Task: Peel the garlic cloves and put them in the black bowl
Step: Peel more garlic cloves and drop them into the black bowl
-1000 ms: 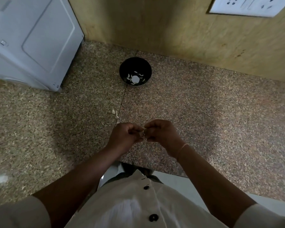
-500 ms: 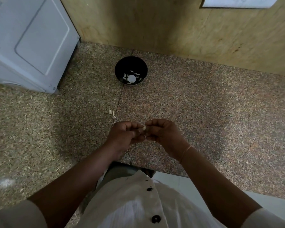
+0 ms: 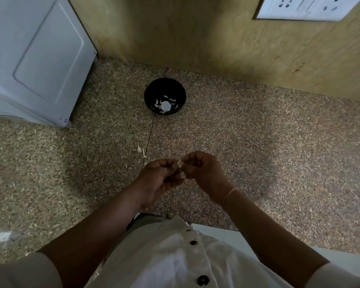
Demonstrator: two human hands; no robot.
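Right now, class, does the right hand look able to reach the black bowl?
Probably yes. Only counter lies between the right hand and the bowl, whose top is open. Both hands, though, are pinching a clove, so the left hand would have to let go first.

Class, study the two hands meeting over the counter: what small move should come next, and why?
Probably pull the skin off the garlic clove. The left hand and right hand both pinch it at their fingertips, well short of the black bowl, so it seems not yet peeled or ready to drop in.
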